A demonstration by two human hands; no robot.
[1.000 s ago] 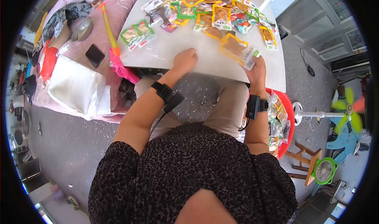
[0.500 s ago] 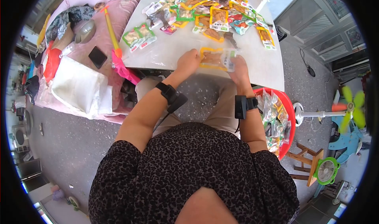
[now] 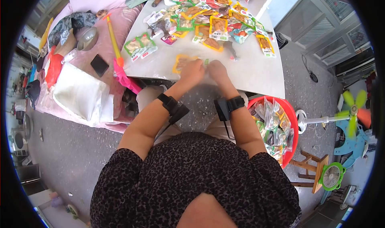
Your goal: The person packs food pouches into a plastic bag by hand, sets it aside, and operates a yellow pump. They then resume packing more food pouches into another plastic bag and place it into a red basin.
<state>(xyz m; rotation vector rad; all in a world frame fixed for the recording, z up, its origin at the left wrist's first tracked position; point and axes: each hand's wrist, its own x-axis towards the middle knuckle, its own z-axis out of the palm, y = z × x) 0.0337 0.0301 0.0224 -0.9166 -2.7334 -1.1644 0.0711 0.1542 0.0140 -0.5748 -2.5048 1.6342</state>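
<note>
My left hand (image 3: 193,72) is closed on a yellow-edged snack packet (image 3: 183,62), which sticks out to its left above the near part of the white table (image 3: 160,68). Close beside it, my right hand (image 3: 217,72) is closed too, its fingers at the packet's right end, where a bit of green shows between the hands. Both hands are slightly blurred. Beyond them lies a heap of colourful packets (image 3: 218,27), and two green-edged packets (image 3: 140,46) rest to the left.
A red basin (image 3: 294,127) full of packets stands right of my legs. On the left, a pink-covered bed (image 3: 115,39) holds a phone (image 3: 99,65), a white cloth (image 3: 80,91) and a bowl (image 3: 87,39). A standing fan (image 3: 353,112) and wooden stool (image 3: 317,172) are at right.
My right hand has moved left, close to my left hand. The packet, earlier stretched between both hands, now shows mostly left of my left hand. The view has shifted slightly.
</note>
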